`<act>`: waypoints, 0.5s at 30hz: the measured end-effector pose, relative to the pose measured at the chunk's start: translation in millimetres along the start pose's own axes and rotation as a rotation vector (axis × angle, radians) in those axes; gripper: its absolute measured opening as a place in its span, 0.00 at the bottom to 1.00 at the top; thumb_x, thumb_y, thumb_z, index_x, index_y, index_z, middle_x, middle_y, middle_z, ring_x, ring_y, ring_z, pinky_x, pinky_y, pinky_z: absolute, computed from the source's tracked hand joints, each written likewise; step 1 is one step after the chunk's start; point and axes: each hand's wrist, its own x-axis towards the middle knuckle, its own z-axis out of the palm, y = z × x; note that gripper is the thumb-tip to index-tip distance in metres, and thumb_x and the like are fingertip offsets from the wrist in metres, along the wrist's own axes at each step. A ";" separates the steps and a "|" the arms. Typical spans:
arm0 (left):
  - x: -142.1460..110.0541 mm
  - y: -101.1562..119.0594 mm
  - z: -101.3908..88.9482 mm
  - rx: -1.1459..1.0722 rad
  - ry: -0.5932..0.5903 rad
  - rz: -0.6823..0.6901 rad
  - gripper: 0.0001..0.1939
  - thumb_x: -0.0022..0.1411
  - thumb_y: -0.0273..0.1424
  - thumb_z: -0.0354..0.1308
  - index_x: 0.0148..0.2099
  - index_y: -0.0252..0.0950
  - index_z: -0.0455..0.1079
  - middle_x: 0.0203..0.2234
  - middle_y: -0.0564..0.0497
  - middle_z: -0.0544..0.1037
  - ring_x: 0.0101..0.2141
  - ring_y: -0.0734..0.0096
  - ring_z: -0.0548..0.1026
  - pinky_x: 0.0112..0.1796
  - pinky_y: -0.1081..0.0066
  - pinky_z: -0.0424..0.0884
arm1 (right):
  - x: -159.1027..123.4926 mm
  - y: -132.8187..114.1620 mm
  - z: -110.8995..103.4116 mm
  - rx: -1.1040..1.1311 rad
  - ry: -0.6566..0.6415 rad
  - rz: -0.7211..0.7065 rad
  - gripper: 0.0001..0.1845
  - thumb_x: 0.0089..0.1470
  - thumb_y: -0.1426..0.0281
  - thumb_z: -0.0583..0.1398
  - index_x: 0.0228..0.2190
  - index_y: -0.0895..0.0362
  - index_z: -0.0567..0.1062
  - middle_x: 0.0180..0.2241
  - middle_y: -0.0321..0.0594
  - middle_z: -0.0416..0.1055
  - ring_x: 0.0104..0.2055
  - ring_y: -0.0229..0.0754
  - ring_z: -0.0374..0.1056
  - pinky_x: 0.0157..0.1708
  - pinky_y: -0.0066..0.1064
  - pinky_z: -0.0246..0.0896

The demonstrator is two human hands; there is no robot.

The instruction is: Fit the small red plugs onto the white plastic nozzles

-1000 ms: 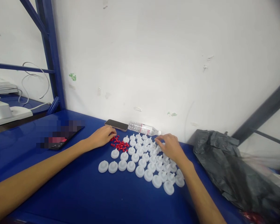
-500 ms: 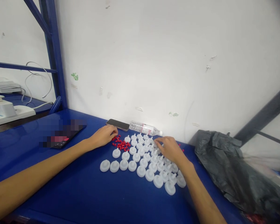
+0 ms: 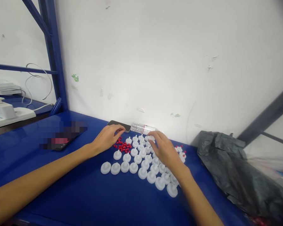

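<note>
Several white plastic caps (image 3: 134, 167) stand in rows on the blue table (image 3: 85, 194). A small heap of red pellets (image 3: 123, 146) lies at their far left. My left hand (image 3: 108, 137) hovers just above and left of the red heap, fingers curled together; what they pinch is too small to see. My right hand (image 3: 162, 148) reaches over the far rows, its fingertips closed on a white cap (image 3: 151, 137) near the water bottle. A few caps with red tips (image 3: 182, 153) sit to the right of that hand.
A phone (image 3: 119, 124) and a lying water bottle (image 3: 141, 127) rest against the white wall. A blurred dark device (image 3: 61, 137) lies at left. A black plastic bag (image 3: 228, 166) fills the right side. A blue rack post (image 3: 52, 53) and white power strip (image 3: 11, 113) stand far left.
My right hand has moved left and farther back across the caps, closing on one by the bottle and uncovering red-tipped caps. My left hand has lifted slightly toward the phone.
</note>
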 end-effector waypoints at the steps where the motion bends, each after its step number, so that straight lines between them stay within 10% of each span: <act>1: -1.9 4.9 1.4 -0.035 0.019 0.015 0.16 0.71 0.39 0.51 0.50 0.38 0.77 0.42 0.50 0.84 0.34 0.66 0.78 0.39 0.67 0.72 | 0.9 -6.7 1.0 0.019 -0.003 -0.030 0.15 0.64 0.74 0.55 0.52 0.52 0.68 0.50 0.45 0.74 0.53 0.50 0.71 0.53 0.46 0.70; 15: -25.9 47.3 12.7 -0.252 -0.056 0.277 0.13 0.74 0.35 0.51 0.45 0.40 0.77 0.40 0.50 0.81 0.41 0.68 0.77 0.45 0.71 0.73 | 0.2 -36.9 6.6 0.034 -0.096 -0.149 0.26 0.60 0.75 0.60 0.56 0.49 0.61 0.48 0.44 0.78 0.50 0.51 0.74 0.50 0.47 0.72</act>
